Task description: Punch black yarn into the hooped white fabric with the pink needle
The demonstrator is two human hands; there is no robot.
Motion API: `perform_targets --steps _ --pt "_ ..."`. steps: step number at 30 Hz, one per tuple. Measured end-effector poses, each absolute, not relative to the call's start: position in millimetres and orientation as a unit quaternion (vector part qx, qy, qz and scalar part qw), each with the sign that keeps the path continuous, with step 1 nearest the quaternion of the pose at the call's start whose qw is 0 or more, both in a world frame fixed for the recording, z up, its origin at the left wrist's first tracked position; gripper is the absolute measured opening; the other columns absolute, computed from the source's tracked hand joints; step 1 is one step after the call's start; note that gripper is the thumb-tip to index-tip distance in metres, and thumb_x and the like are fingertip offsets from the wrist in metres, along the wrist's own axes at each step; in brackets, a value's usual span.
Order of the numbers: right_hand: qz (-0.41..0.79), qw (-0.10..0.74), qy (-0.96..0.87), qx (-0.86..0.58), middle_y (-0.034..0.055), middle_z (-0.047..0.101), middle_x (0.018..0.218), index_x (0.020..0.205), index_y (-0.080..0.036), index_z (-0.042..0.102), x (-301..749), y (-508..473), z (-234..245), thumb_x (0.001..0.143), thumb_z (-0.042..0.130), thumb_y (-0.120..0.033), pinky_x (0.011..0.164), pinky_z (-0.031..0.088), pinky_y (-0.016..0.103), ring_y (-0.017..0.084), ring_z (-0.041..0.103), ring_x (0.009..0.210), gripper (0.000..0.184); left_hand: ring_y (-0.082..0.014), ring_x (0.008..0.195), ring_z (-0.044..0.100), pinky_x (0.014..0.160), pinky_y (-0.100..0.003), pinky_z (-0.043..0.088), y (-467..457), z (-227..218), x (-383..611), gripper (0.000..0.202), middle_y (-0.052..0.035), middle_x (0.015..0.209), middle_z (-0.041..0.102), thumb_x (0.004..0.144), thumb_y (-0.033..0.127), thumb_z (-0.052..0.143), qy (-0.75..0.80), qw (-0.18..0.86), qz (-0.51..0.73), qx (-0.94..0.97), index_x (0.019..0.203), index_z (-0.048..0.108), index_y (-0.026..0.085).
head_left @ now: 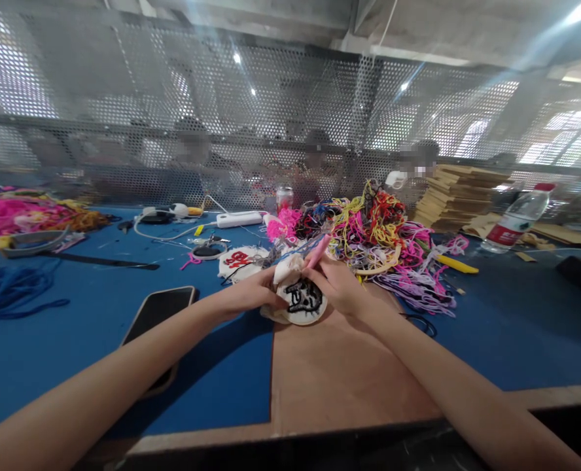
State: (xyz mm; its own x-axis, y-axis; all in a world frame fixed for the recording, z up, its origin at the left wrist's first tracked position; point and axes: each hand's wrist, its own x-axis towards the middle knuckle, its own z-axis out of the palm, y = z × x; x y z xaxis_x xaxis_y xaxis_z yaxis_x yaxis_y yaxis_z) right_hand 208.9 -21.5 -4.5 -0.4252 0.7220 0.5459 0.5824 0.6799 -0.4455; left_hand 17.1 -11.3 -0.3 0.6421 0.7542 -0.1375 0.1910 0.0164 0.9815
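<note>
My left hand (251, 293) grips the left edge of a small round embroidery hoop (302, 301) with white cloth and a black stitched pattern, held just above a brown board (339, 373). My right hand (337, 282) is closed around a pink punch-needle tool (318, 251), its tip down at the cloth near the hoop's top. Loose white cloth bunches up behind the hoop. A second white piece with red stitching (239, 260) lies just beyond my left hand.
A big tangle of coloured yarn (379, 239) lies behind the hoop. A phone (160, 313) rests on the blue table (74, 340) at left. Blue yarn (10, 288), a pink yarn heap (20, 216), a power strip (239, 219), a can (284, 196), a water bottle (516, 219) and stacked cardboard (460, 190) surround. People sit behind the mesh screen.
</note>
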Motion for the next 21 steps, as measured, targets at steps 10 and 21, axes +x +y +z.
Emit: perform_targets --steps 10,21 --pt "0.109 0.376 -0.823 -0.411 0.0071 0.058 0.087 0.090 -0.017 0.046 212.6 -18.5 -8.6 0.090 0.032 -0.032 0.069 0.041 0.030 0.018 0.054 0.075 0.020 -0.0207 0.102 0.052 0.080 -0.027 0.042 -12.0 1.1 17.0 0.070 -0.0066 0.116 0.055 0.059 0.005 0.060 0.354 0.608 0.223 0.675 0.124 0.041 0.020" --pt "0.083 0.377 -0.834 -0.394 0.0060 0.058 0.087 0.090 -0.019 0.047 210.4 -20.5 -6.3 0.089 0.035 -0.030 0.070 0.042 0.030 0.018 0.055 0.078 0.016 -0.0192 0.098 0.054 0.080 -0.027 0.042 -9.0 -3.4 16.2 0.069 -0.0065 0.114 0.056 0.060 0.006 0.061 0.349 0.611 0.224 0.674 0.124 0.041 0.021"
